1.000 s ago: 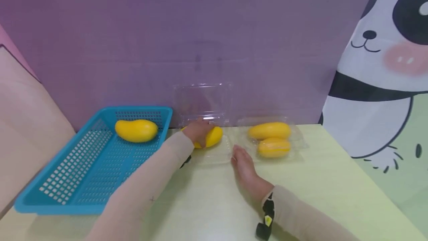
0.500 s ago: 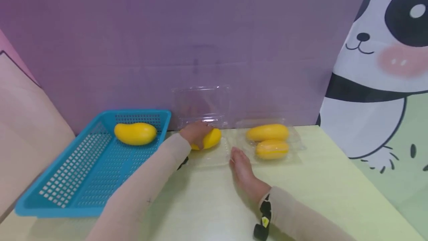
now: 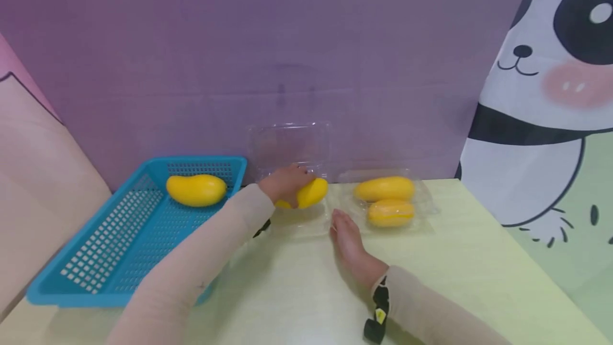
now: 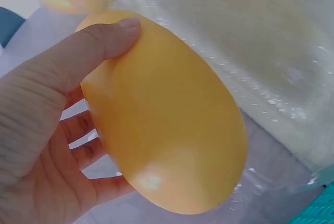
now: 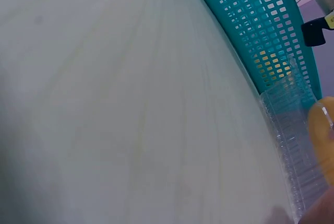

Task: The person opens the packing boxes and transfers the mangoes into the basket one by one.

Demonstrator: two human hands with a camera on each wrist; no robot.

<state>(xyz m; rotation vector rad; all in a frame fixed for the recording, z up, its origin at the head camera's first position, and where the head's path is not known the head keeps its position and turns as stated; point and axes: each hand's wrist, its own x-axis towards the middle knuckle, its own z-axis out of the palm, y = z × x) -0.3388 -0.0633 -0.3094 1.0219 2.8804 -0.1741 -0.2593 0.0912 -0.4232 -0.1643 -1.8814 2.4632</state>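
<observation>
My left hand (image 3: 287, 184) grips a yellow mango (image 3: 312, 192) above the base of a clear plastic clamshell box (image 3: 301, 222), whose lid stands up against the purple backdrop. In the left wrist view the thumb lies across one end of the mango (image 4: 172, 119), and the other fingers are behind it. My right hand (image 3: 349, 241) stands on its edge at the box's right front corner, fingers straight and holding nothing. Only a blurred bit of that hand shows in the right wrist view, by the clear box wall (image 5: 292, 135).
Further right, another clear box (image 3: 426, 204) holds two mangoes (image 3: 385, 189). A blue perforated basket (image 3: 43, 286) on the left contains one mango (image 3: 196, 190). The purple backdrop (image 3: 306, 41) rises directly behind the table (image 3: 297, 292).
My left hand has raised the mango slightly and shifted it to the right above the box. The right hand stays in place, its fingers still straight by the box corner.
</observation>
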